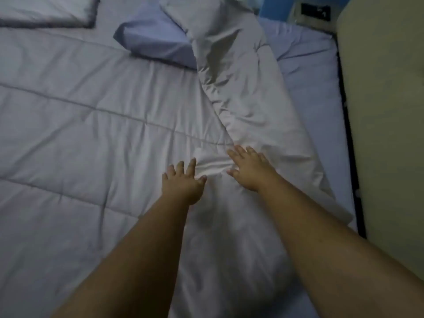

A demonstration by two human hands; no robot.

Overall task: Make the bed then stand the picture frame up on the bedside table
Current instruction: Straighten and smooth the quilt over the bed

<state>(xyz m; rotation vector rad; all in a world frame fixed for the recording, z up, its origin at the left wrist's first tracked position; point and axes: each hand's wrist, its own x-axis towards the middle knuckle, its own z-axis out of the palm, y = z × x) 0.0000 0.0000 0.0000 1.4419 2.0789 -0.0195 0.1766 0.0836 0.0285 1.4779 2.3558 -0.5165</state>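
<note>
A pale grey quilted duvet (91, 134) covers most of the bed. Its right edge is folded back in a rumpled band (241, 92) running from the head of the bed down to my hands. My left hand (182, 182) lies flat on the duvet with fingers spread. My right hand (250, 169) rests palm down just right of it, fingers apart, and a small bunch of fabric is creased between the two hands. A blue pillow (151, 40) lies at the top centre, partly under the folded duvet. The blue fitted sheet (307, 72) is bare on the right.
A second pillow with a dark border (48, 12) lies at the top left. A cream padded surface (387, 111) runs along the bed's right side, past a dark gap. A small dark object (315, 11) sits by the blue wall at the top right.
</note>
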